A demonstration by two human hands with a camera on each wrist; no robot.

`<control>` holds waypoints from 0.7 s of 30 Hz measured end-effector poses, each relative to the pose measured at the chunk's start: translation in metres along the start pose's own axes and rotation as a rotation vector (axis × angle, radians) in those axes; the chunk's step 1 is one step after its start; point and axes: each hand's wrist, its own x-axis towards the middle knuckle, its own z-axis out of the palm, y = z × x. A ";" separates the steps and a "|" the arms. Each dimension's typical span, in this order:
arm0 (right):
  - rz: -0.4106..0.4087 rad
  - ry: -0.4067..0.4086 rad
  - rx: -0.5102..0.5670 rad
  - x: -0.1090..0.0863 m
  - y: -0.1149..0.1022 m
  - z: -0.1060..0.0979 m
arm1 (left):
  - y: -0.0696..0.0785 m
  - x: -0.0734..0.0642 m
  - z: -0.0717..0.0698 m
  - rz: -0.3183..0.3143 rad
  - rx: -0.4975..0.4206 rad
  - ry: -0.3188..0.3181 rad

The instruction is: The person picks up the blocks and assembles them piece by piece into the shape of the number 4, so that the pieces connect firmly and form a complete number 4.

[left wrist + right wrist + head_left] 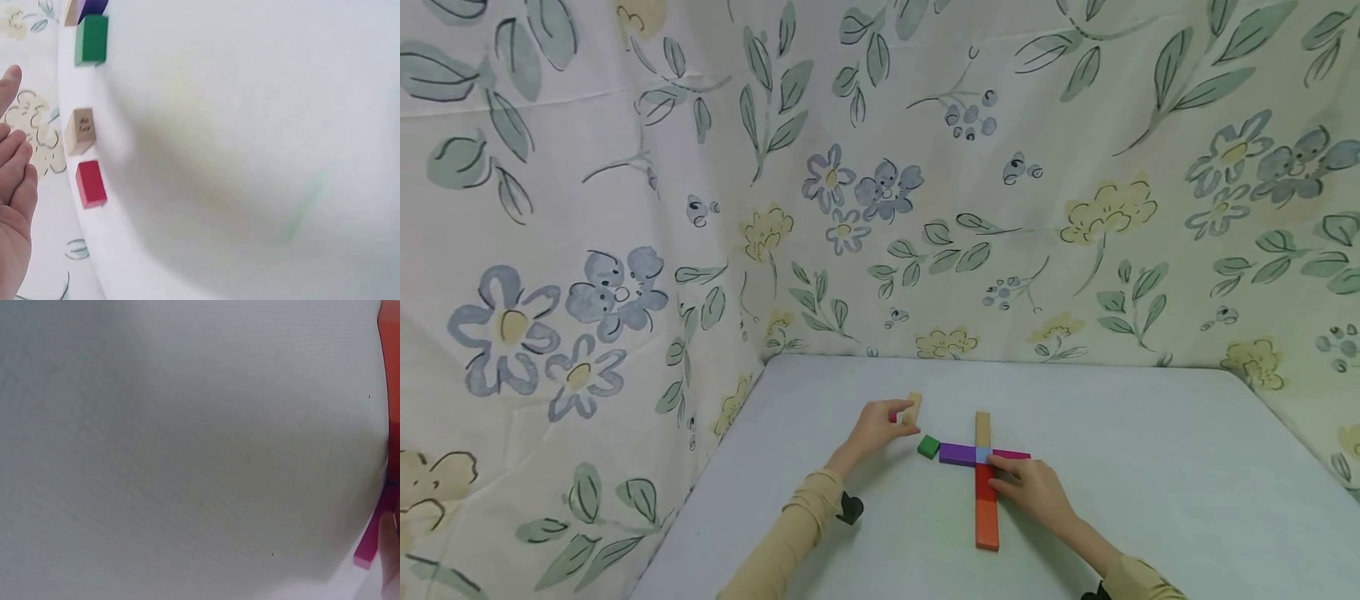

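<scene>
Coloured blocks form a cross on the white table. A light blue block [983, 455] is its centre, with purple [958, 454] to the left, magenta [1011, 455] [370, 544] to the right, plain wood [982, 427] above, and red [985, 481] then orange [987, 525] below. My right hand [1033, 490] rests over the centre, fingertips touching the light blue block and beside the red one. My left hand [876, 425] [11, 194] hovers, fingers loosely bent, near a loose wooden block [81, 131] and a red block [92, 184], partly hidden in the head view.
A green block [928, 447] [92, 40] lies just left of the purple block, turned at an angle. The white table [1135, 467] meets a floral cloth [1045, 192] at its back and left sides.
</scene>
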 end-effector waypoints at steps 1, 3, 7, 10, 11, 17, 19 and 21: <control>0.003 -0.001 0.002 0.000 0.000 0.000 | 0.000 0.002 -0.003 0.004 0.010 0.001; -0.001 0.000 0.003 0.000 -0.001 -0.001 | -0.002 0.007 -0.008 0.012 0.018 -0.003; 0.004 0.002 0.010 0.000 -0.001 -0.001 | -0.003 0.014 -0.021 -0.005 0.026 -0.021; 0.021 -0.008 0.007 0.000 -0.002 0.000 | -0.005 0.020 -0.030 0.000 0.067 -0.025; 0.029 -0.011 0.007 0.000 -0.002 0.000 | -0.005 0.022 -0.033 0.008 0.093 -0.023; 0.011 0.003 0.007 0.000 -0.002 0.000 | -0.003 0.034 -0.041 0.018 0.123 -0.052; 0.004 0.007 0.012 0.000 -0.001 0.000 | -0.003 0.037 -0.041 0.007 0.118 -0.085; 0.006 0.002 0.016 0.001 0.000 0.001 | -0.005 0.039 -0.039 -0.004 0.124 -0.123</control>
